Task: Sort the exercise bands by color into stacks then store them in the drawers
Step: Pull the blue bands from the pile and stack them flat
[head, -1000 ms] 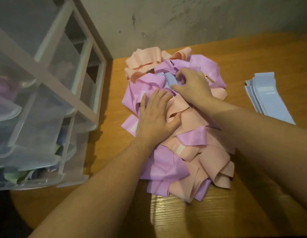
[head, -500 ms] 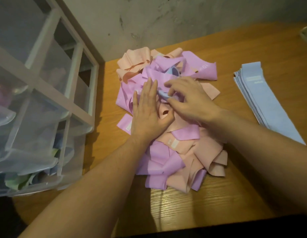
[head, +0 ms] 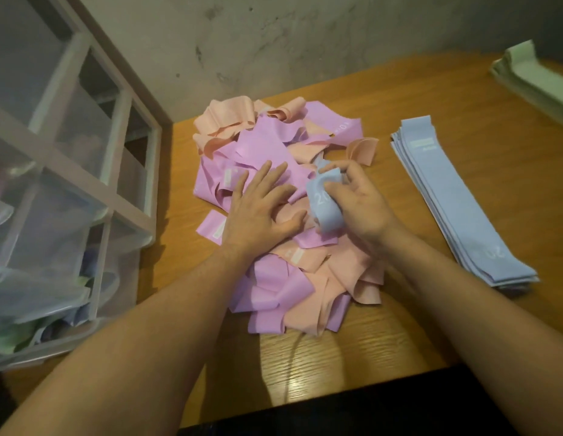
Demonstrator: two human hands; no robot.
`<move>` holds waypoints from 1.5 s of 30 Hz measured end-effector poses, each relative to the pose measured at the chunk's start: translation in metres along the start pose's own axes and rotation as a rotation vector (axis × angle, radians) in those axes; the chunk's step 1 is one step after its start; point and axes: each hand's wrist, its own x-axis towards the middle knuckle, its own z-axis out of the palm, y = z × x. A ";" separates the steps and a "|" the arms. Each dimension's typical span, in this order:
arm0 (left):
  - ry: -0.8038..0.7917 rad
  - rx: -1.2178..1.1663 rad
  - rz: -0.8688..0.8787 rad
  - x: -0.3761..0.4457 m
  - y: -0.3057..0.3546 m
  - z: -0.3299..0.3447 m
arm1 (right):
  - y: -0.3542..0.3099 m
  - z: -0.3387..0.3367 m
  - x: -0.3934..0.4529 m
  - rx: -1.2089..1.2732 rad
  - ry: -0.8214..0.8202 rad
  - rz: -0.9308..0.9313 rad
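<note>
Sorting step: the person was pulling a blue band (head: 326, 201) out of the mixed pile (head: 283, 215) of pink and purple bands (blue seemed nearly picked out of the heap).
Right hand (head: 360, 202): fingers curled round the blue band, pinching it bunched up, just above the pile's right-centre.
Left hand (head: 258, 212): fingers straight and spread, pressing flat on the pile to hold it down.
Band's axis: crumpled in the grip, its long axis ran roughly away from the person, far end tucked into the pile.
Blue stack (head: 456, 199): lay flat on the table (head: 352, 350) to the right, long axis running near to far, slanted leftward at the far end.
Next move: probably freeing the band, flattening it and laying it along that stack.
Drawers (head: 72, 171): stood at left, storing not yet begun for these.
</note>
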 end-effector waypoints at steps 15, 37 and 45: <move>-0.132 -0.008 -0.063 0.000 0.013 -0.010 | 0.002 -0.033 -0.035 -0.638 0.099 0.172; -0.088 -0.873 -0.404 -0.021 0.143 -0.024 | -0.036 -0.042 -0.070 -0.042 0.105 -0.073; -0.018 -1.085 -0.472 -0.017 0.166 -0.036 | -0.039 -0.043 -0.074 -0.047 0.177 -0.144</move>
